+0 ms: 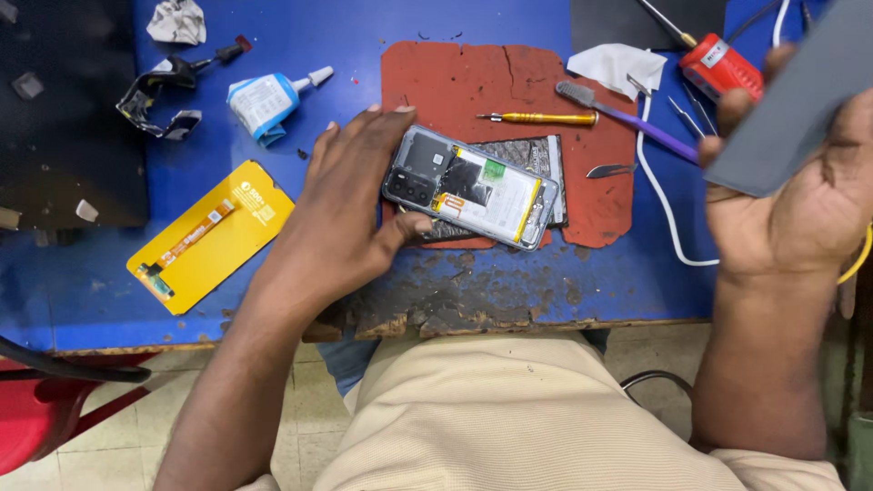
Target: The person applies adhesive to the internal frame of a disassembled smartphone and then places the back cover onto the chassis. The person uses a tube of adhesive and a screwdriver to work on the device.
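I sit at a blue table (582, 282) whose paint is worn and chipped to bare, dark patches along the near edge; below it I see pale floor tiles and, at the lower left, part of a red chair (36, 414). A torn red mat (473, 77) lies on the table, and I place everything from it. On the mat's near half lies an opened phone (473, 186) with its back removed, the battery and circuit parts showing; it rests on top of a dark flat panel (536, 150) that sticks out beyond it. The phone's long axis runs left to right with a slight tilt, its camera end pointing left and a little away from me, the other end pointing right and nearer to me. My left hand (350, 205) grips the phone's camera end, fingers over the far edge and thumb against the near edge. My right hand (791, 195), raised off to the right of the mat, is closed around a grey flat panel (800, 100), thumb on its face. On the mat's far right part lie a yellow screwdriver (541, 118), a purple-handled brush (627, 116) and a small blade (609, 170). Left of the mat lie a glue tube (268, 100) and, nearer me, a yellow packet (214, 236) with a flex part. Right of the mat runs a white cable (659, 205).
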